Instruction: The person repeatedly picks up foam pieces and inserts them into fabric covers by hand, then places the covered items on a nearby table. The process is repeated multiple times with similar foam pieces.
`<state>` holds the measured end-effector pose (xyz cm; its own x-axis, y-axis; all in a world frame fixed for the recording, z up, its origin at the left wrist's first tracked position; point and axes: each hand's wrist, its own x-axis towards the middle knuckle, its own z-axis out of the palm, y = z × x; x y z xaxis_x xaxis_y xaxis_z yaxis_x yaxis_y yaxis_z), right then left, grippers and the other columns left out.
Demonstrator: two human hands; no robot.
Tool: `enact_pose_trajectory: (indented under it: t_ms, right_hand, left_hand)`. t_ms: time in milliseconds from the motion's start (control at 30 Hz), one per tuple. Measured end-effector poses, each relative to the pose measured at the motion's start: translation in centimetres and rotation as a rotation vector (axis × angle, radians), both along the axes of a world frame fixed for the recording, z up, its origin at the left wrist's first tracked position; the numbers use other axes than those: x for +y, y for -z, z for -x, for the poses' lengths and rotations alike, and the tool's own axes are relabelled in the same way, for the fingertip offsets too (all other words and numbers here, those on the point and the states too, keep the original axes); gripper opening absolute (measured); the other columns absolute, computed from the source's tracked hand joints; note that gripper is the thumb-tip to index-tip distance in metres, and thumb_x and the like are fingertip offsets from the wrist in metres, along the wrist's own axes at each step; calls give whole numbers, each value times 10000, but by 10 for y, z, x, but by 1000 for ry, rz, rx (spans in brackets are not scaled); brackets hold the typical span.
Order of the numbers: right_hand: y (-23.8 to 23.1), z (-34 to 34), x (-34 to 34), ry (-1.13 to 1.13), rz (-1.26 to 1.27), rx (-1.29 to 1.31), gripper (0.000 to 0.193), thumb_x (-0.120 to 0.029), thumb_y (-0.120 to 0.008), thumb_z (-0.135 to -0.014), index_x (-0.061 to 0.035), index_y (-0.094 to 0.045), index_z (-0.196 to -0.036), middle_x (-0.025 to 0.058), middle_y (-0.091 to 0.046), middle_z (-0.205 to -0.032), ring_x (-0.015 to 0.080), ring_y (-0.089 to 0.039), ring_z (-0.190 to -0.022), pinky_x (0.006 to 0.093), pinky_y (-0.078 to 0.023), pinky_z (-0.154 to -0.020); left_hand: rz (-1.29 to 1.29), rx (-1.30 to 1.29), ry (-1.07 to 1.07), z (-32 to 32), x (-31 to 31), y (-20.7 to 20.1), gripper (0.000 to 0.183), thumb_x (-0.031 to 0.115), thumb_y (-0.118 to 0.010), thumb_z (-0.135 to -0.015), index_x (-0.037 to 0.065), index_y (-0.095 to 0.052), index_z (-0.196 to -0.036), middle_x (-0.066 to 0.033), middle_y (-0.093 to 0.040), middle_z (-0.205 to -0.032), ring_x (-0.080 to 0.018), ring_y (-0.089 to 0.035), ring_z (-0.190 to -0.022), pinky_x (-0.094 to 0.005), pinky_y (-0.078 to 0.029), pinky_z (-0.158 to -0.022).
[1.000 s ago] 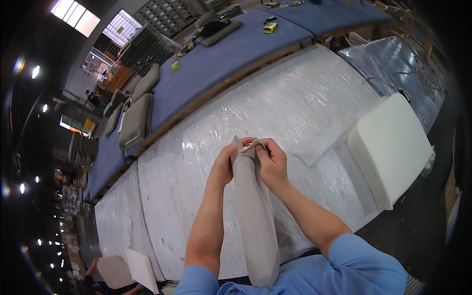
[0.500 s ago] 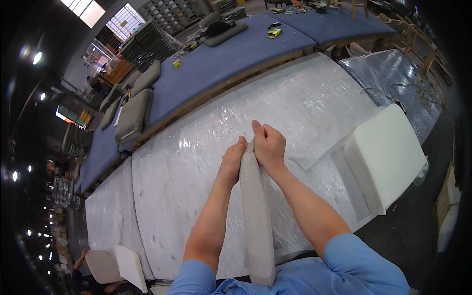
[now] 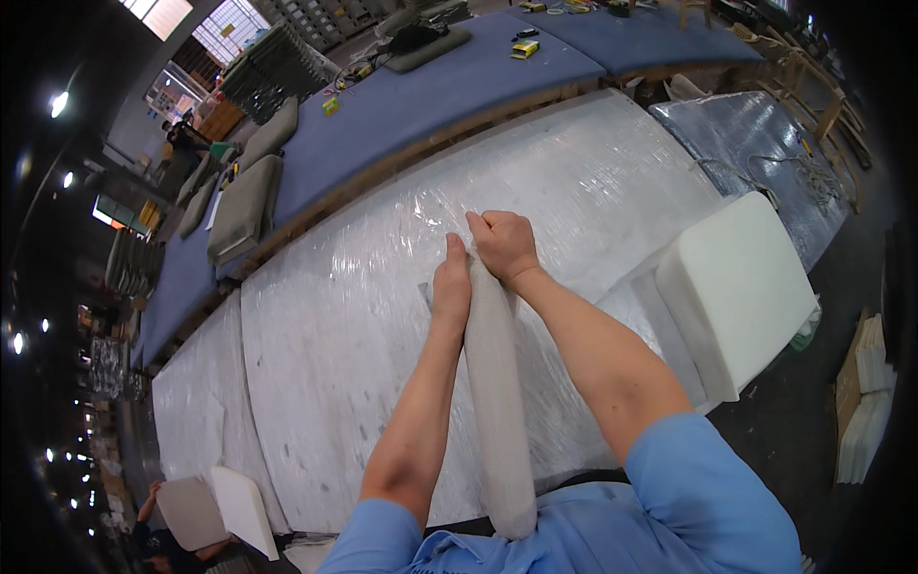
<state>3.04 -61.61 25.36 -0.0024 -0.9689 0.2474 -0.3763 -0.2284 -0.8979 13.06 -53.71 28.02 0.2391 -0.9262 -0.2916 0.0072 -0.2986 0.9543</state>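
A light grey fabric seat cushion (image 3: 497, 402) stands on its edge, its narrow side facing up, its near end against my blue shirt. At its far end my left hand (image 3: 453, 282) is closed on the cushion's left side, thumb pointing away from me. Just right of it my right hand (image 3: 504, 246) makes a fist around the far end, seemingly at the fabric of the cover; the exact grip is hidden behind the fingers. To the right, a white foam block (image 3: 741, 292) rests on the plastic-covered table (image 3: 354, 383).
Beyond lies a long blue-topped table (image 3: 411, 115) with grey-green cushions (image 3: 244, 210) and a yellow box (image 3: 524, 49). At the lower left another person's hand (image 3: 153, 490) holds a beige cushion (image 3: 194, 514) beside a white foam piece (image 3: 244, 510). Rope (image 3: 813, 182) lies far right.
Both hands have moved slightly away from me and to the left, still at the cushion's far end. The right fist has turned inward, its thumb no longer upright. The view has shifted a little.
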Motion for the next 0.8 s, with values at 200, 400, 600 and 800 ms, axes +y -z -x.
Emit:
enact_pose_trajectory:
  t_ms: [200, 400, 600, 800]
  right_hand:
    - [-17, -5, 7, -43, -36, -32, 463, -383, -650, -920, -7, -650, -650, 227, -628, -662, 403, -599, -593, 498, -459, -599]
    - [-11, -10, -1, -77, 3, 2, 402, -345, -684, -856, -1, -660, -650, 221, -653, -675, 382, -630, -609, 475, -497, -627]
    - [8, -20, -14, -90, -150, -11, 310, -273, -646, -803, 6, -669, -671, 231, -662, -698, 379, -640, -620, 474, -510, -643]
    - [7, -8, -24, -68, -206, -5, 363, -316, -670, -810, 11, -659, -653, 227, -653, -678, 358, -612, -593, 458, -493, -629]
  left_hand:
    - [133, 243, 233, -30, 22, 15, 569, 543, -563, -1042, -5, -648, -1168, -51, -649, -1038, -127, -605, -935, -283, -496, -831]
    - [22, 170, 186, -21, 17, 2, 423, 423, -661, -981, 12, -657, -1081, -44, -655, -925, -131, -616, -787, -305, -504, -708]
    - [-34, 108, 48, -15, 11, -2, 345, 362, -634, -945, 21, -671, -975, -55, -650, -850, -145, -605, -728, -316, -485, -672]
    - [-2, 134, 77, -5, -4, -6, 321, 320, -630, -921, 4, -677, -944, -70, -657, -842, -160, -607, -723, -335, -487, -664]
